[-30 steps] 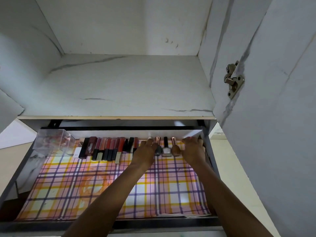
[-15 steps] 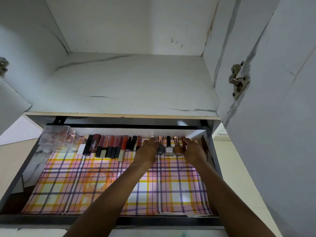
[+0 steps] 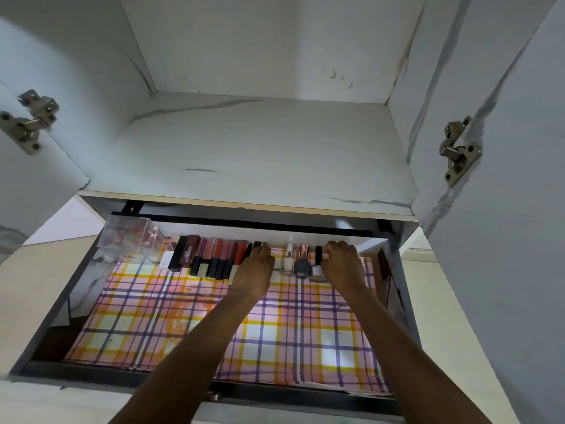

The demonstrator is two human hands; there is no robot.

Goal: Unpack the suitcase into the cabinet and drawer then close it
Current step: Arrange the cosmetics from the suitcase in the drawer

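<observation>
Left hand [image 3: 255, 269] lay with fingers curled down on the right end of the lipstick row [image 3: 211, 258]; whether it pinched a tube could not be told. Right hand [image 3: 344, 266] held a pinkish tube [image 3: 326, 256] in curled fingers, at the back of the open drawer [image 3: 305, 396].

- Far left of both hands: clear box [image 3: 130, 238], in the back corner.
- Just left of the left hand: lipstick row, tubes side by side.
- Between the hands: nail polish bottles [image 3: 302, 264], close together.
- Above the hands: cabinet shelf [image 3: 244, 154].
- Suitcase: not in view.

Risks, as judged:
- A sideways nudge from the left hand could skew the row.
- The right hand, setting its tube down, could knock the nearest bottle.
- A hard shove shut could slide everything on the plaid liner [image 3: 153, 316].
</observation>
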